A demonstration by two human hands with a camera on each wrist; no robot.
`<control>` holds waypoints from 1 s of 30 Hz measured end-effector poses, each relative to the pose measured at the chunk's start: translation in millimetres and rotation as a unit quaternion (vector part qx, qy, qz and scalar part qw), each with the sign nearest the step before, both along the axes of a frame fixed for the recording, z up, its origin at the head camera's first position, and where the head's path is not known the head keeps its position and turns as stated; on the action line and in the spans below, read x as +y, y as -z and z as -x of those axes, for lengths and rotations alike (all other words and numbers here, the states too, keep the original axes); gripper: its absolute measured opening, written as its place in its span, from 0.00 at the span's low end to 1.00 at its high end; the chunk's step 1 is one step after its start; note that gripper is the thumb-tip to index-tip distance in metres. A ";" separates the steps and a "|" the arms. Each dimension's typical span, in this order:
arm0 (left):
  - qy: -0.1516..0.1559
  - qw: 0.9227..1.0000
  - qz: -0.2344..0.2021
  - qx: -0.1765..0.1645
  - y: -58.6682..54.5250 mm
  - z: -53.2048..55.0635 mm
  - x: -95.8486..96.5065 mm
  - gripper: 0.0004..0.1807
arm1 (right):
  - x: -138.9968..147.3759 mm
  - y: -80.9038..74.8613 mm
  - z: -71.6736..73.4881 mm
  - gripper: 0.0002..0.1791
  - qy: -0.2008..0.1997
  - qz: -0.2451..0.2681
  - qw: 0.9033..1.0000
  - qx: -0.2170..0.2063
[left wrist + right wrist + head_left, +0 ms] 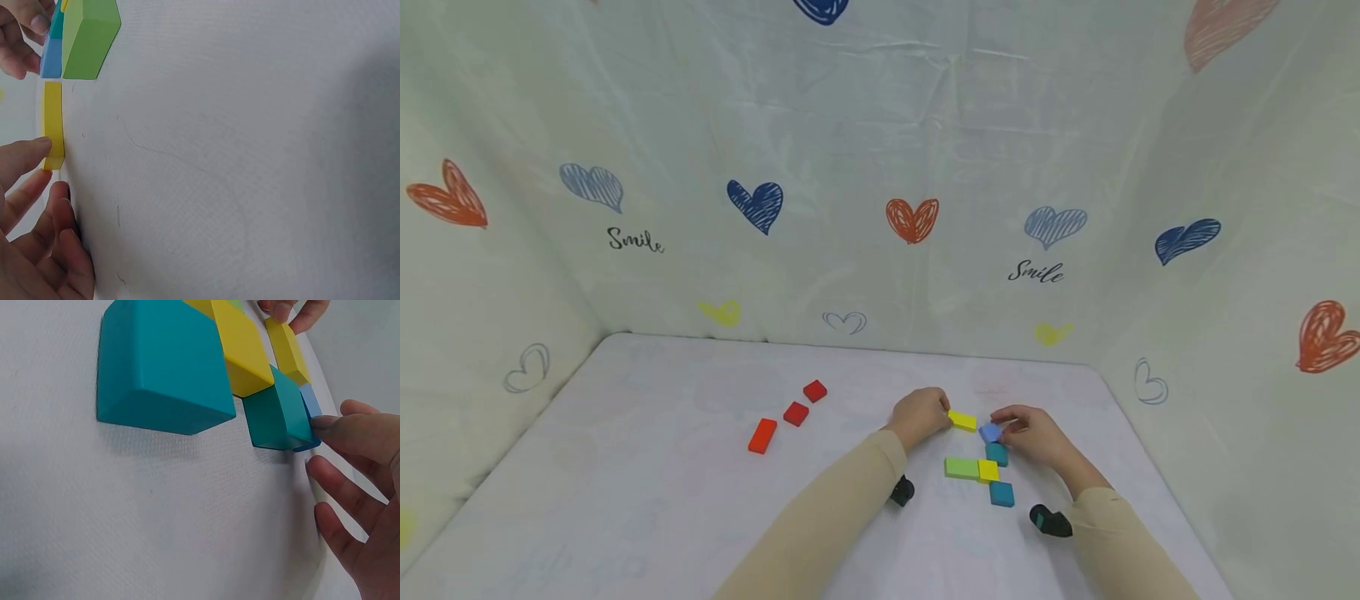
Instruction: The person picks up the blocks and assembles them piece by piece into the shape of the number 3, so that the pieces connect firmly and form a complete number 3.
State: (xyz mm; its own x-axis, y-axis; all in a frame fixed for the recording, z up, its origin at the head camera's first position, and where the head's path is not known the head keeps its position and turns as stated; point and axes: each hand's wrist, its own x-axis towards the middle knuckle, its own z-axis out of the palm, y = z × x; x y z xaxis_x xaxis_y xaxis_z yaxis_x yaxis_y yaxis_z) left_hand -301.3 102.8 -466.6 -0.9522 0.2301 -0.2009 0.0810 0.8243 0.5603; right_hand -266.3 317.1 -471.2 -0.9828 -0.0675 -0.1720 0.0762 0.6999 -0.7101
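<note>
My left hand (919,417) pinches the left end of a long yellow block (963,421) lying on the table; its thumb and forefinger meet that end in the left wrist view. At the right end of this yellow block sits a blue block (990,432), which my right hand (1033,433) holds between thumb and fingers. A teal block (278,412) stands against the blue one, partly hiding it in the right wrist view. Nearer me, a small yellow block (988,472) joins a long green block (961,468), and a second teal block (1002,494) sits at its corner.
Two small red blocks (796,413) and a longer red-orange block (762,436) lie apart on the left of the white-covered table (662,500). A pale curtain (850,275) printed with hearts rises behind the table and along both sides. Black devices (1050,522) show by both wrists.
</note>
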 end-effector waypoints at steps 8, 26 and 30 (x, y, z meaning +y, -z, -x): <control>0.000 1.000 0.001 0.011 3.3 3.0 4.0 0.09 | 0.7 -1.0 0.6 0.17 0.007 -0.005 1.000 -0.004; -0.003 1.000 0.012 -0.005 -1.1 1.0 5.7 0.09 | 1.6 1.0 1.8 0.17 0.005 -0.001 1.000 -0.003; -0.005 1.000 0.013 -0.007 -1.0 1.0 6.1 0.09 | 0.8 -1.1 0.2 0.17 0.006 -0.004 1.000 -0.004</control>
State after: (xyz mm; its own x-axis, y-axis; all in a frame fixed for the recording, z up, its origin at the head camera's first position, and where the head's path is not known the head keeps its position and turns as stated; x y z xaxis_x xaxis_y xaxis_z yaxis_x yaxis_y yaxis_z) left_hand -302.2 108.8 -465.6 -0.9513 0.2155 -0.2206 0.0652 0.8395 0.5394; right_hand -266.5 317.9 -470.1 -0.9823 -0.0536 -0.1796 0.0903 0.7045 -0.7040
